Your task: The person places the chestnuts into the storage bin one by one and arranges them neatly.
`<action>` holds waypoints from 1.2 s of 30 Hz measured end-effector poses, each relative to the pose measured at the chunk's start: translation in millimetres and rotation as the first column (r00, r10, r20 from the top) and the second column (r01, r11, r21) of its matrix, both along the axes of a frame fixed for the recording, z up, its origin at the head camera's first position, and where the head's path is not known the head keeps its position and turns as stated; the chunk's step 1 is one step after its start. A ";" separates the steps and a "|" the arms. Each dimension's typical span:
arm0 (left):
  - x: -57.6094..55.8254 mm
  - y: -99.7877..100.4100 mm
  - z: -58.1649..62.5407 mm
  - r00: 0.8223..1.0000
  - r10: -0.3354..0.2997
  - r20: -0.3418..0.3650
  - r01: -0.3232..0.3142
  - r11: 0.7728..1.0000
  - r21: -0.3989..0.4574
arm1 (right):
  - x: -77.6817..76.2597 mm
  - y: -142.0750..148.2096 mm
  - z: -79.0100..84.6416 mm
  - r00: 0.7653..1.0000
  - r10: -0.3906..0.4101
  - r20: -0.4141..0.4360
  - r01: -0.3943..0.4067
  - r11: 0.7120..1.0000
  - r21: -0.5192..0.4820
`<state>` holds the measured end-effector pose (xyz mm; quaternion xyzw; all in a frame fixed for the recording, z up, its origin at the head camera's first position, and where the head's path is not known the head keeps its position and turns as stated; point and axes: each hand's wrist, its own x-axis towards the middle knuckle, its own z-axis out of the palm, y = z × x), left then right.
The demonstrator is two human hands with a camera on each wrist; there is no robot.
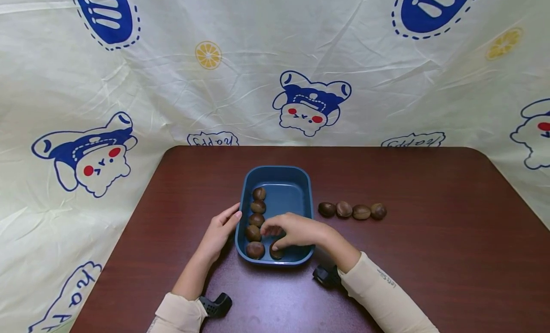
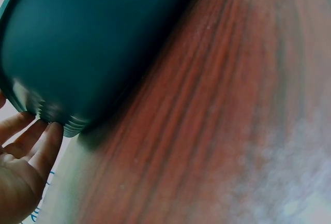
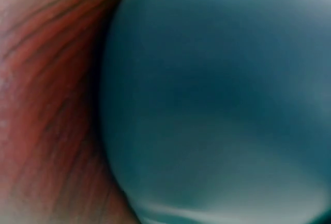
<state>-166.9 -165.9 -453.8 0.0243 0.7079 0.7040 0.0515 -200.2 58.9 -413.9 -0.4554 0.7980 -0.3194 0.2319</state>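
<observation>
A blue rectangular tray stands on the brown table, with a column of several brown chestnuts along its left inner side. One more chestnut lies near the front wall, partly covered by the right thumb. My right hand reaches over the tray's right wall, fingers bent and spread from the thumb, with nothing visible between them. At the left outer wall, my left hand touches the tray with fairly straight fingers. In the left wrist view its fingertips rest against the tray wall. The right wrist view shows no hand.
To the right of the tray, several chestnuts lie in a row on the table. Dark wrist cameras sit on both wrists. A white cloth with blue cartoon prints hangs behind the table.
</observation>
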 end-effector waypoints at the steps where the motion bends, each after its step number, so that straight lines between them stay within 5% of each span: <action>1: 0.1 -0.2 0.0 1.000 0.002 0.000 -0.002 1.000 -0.002 | 0.1 0.2 0.2 1.000 -0.007 -0.001 0.007 1.000 -0.012; 9: 0.2 -0.6 -0.4 1.000 0.003 0.000 -0.003 1.000 -0.008 | 1.9 1.4 2.0 0.997 -0.082 -0.008 0.080 0.985 -0.150; 18: 0.1 -0.4 -0.7 1.000 0.000 -0.004 0.000 1.000 -0.008 | 4.4 10.9 2.4 0.981 -0.194 0.010 0.185 0.914 -0.360; 30: 0.8 0.0 -0.1 1.000 -0.003 0.003 0.003 1.000 0.002 | 12.0 44.6 9.1 0.920 -0.389 0.044 0.369 0.825 -0.428; 36: 0.5 -0.2 0.0 1.000 -0.004 0.006 0.004 1.000 -0.007 | 25.5 57.6 32.5 0.870 -0.494 -0.001 0.452 0.796 -0.403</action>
